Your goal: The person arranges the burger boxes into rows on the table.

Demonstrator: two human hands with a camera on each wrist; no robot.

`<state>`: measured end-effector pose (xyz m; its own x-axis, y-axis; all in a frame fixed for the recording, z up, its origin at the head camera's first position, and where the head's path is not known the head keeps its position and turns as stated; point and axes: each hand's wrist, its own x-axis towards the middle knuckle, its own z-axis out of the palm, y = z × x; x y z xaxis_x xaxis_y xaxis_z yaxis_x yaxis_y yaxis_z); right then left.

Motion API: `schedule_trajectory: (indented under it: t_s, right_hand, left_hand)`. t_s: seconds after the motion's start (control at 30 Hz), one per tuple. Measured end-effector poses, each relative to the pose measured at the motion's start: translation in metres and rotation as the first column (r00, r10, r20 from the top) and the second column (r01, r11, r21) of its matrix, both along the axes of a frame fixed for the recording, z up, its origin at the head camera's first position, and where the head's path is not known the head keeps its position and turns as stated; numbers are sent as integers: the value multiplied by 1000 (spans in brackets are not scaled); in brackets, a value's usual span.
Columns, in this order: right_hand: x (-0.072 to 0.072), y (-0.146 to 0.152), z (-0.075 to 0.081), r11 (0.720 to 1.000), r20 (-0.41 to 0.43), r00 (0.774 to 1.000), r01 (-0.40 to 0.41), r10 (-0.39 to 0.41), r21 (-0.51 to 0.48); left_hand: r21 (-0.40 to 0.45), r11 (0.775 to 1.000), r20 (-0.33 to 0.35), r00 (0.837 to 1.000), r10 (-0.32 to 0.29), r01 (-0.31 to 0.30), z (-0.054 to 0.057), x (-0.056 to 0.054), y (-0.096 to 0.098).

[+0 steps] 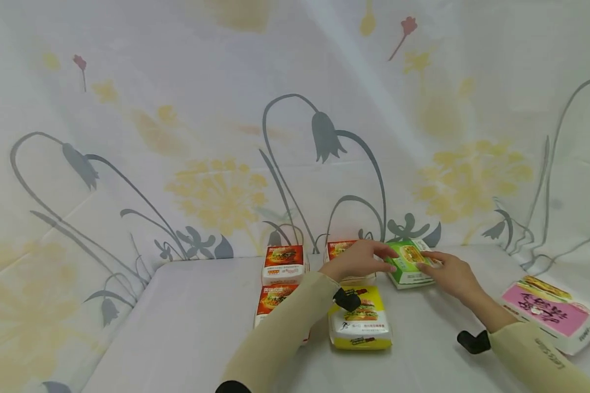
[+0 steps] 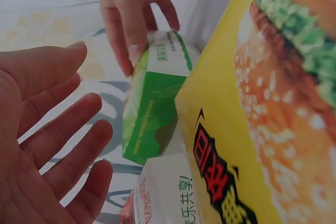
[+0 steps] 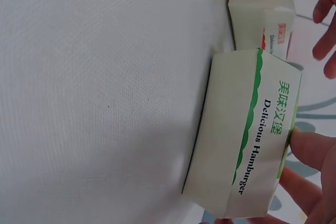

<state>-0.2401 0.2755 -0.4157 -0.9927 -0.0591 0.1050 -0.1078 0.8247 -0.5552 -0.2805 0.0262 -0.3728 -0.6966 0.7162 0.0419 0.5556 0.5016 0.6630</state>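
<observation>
A green and white hamburger box (image 1: 407, 265) sits at the back of the table, right of the other grouped boxes. My right hand (image 1: 454, 277) holds it from the right, thumb on its upper side and fingers around the far end. In the right wrist view, the box's white side (image 3: 252, 135) faces the camera. My left hand (image 1: 358, 258) is extended at the box's left, fingers spread and holding nothing; the left wrist view shows a gap between that hand (image 2: 58, 124) and the green box (image 2: 152, 114). Beneath the left wrist lies a yellow burger box (image 1: 361, 327).
Two red-topped boxes stand at left, one at the back (image 1: 283, 265) and one in front (image 1: 274, 297), partly behind the left sleeve. Another red-topped box (image 1: 338, 249) is mostly hidden by the left hand. A pink-topped box (image 1: 546, 308) lies by the table's right edge. Patterned cloth hangs behind.
</observation>
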Motion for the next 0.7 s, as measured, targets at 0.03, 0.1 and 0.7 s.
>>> schedule_trajectory:
  t_s: [0.03,0.1,0.7]
  right_hand:
    - [-1,0,0,1000,-4,1000,-2,2,0]
    - [-2,1,-1,1000,-7,1000,-6,6,-2]
    - [-1,5,-8,999,-51,998,-38,37,-10]
  left_hand:
    - [-8,1000,1,1000,4,-4,0,-1,4]
    - [-25,1000,7,1000,14,-14,1,-1,11]
    - [-221,975,9,1000,24,-22,-6,-1,32]
